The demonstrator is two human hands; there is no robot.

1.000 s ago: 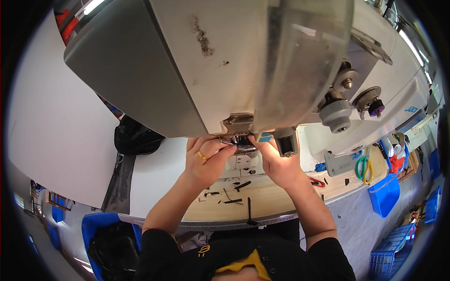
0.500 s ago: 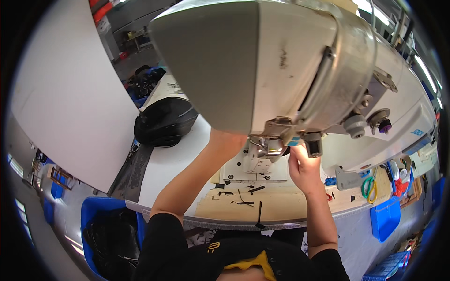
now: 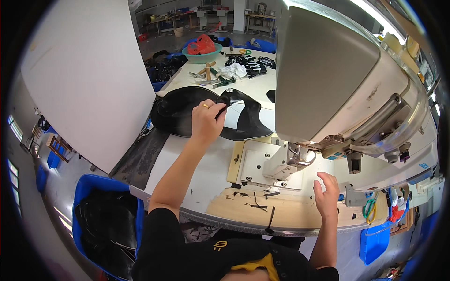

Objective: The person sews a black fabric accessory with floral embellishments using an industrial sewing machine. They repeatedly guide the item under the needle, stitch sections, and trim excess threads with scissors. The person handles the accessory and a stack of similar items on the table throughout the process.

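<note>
My left hand [image 3: 207, 119] is closed, with thumb and fingers pinching the edge of a curved black panel [image 3: 251, 117] that has a wide opening in it. It lies beside and partly over a rounded black piece [image 3: 171, 110] on the left of the white table. My right hand [image 3: 326, 192] hangs near the sewing machine's [image 3: 328, 84] needle area, thumb and fingers apart, nothing in it. Between my hands, the machine's metal arm and base plate [image 3: 255, 164] show bare of any workpiece.
Black scraps [image 3: 270, 218] lie along the wooden table edge [image 3: 234, 206]. A blue bin [image 3: 83, 192] of black pieces stands at lower left. Hammers [image 3: 208, 75] and a green basin [image 3: 202, 57] sit on the table behind. Scissors [image 3: 370, 210] lie at right, beside a tall white panel's [image 3: 89, 84] opposite side.
My left hand has moved from the needle area to the far left, carrying the black panel onto the rounded piece. My right hand has come away from the needle and opened. The view has shifted left.
</note>
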